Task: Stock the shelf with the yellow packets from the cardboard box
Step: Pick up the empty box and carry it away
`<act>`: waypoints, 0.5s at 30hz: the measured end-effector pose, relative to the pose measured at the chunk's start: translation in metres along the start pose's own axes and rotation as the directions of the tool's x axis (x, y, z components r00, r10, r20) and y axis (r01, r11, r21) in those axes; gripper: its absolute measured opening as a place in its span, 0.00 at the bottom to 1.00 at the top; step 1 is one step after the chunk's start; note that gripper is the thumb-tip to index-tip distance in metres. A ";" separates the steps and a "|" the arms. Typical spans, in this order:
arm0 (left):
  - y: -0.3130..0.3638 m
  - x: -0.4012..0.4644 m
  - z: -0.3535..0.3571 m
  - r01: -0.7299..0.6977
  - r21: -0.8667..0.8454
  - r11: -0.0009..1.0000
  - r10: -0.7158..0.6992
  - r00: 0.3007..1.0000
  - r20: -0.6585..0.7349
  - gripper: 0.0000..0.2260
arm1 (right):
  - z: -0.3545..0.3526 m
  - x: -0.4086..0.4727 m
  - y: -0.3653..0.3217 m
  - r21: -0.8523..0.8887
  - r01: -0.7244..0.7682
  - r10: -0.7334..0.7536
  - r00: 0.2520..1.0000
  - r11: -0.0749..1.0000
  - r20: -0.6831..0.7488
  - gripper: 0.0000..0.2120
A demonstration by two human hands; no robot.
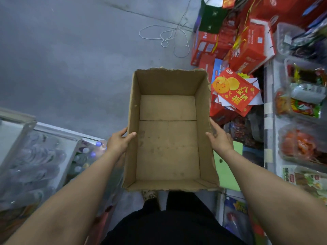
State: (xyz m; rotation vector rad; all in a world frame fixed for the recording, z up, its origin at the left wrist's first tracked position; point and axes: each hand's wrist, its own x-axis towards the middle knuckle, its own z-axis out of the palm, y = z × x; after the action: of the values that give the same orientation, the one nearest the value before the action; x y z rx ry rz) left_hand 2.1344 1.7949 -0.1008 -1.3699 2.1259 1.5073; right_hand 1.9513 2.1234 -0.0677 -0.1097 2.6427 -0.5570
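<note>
1. The cardboard box (168, 131) is held up over the grey concrete floor (70, 59), open side to the camera; plain brown corrugated board is seen, with ragged, torn top edges and the bottom flaps meeting in straight seams.
2. Nothing is seen inside the box: bare board with a few dull stains.
3. The left hand (118, 143) is clamped on the left wall, thumb hooked inside over the rim, fingers curled round the outside.
4. The right hand (219, 137) is laid flat against the right wall with fingers straight; it is pressed to the board, not curled round it.
5. Glossy red gift cartons (247, 48) are piled at the upper right, one flat red sleeve (235, 89) printed with gold characters lying just beside the box.
6. A thin white cord (166, 35) is looped loosely on the floor beyond.
7. Clear plastic tubs of snacks (300, 106) are lined along a shelf (269, 106) at the right edge, cut off by the frame; contents are blurred.
8. At the left, a glass-topped case (44, 156) is made out, with bottle caps showing dimly through glare.
9. No yellow packets can be picked out with certainty anywhere.
</note>
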 end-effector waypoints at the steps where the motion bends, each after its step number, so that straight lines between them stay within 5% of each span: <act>1: 0.002 0.005 -0.008 0.007 0.003 1.000 -0.007 1.000 -0.011 0.35 | 0.000 0.006 -0.010 0.002 0.016 -0.016 1.000 1.000 0.001 0.29; 10: 0.070 0.076 -0.066 -0.027 -0.040 0.999 0.022 0.991 -0.135 0.28 | -0.018 0.098 -0.114 0.046 0.126 -0.125 0.992 0.991 -0.012 0.28; 15: 0.115 0.142 -0.087 -0.007 -0.129 0.992 -0.012 0.988 -0.152 0.41 | -0.032 0.183 -0.167 0.064 0.192 -0.191 0.981 0.979 -0.018 0.28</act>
State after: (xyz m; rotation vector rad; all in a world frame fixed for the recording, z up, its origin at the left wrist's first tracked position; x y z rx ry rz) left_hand 1.9973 1.6488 -0.0741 -1.5791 2.1458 1.6127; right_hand 1.7707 1.9523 -0.0475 -0.3451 2.6386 -0.7085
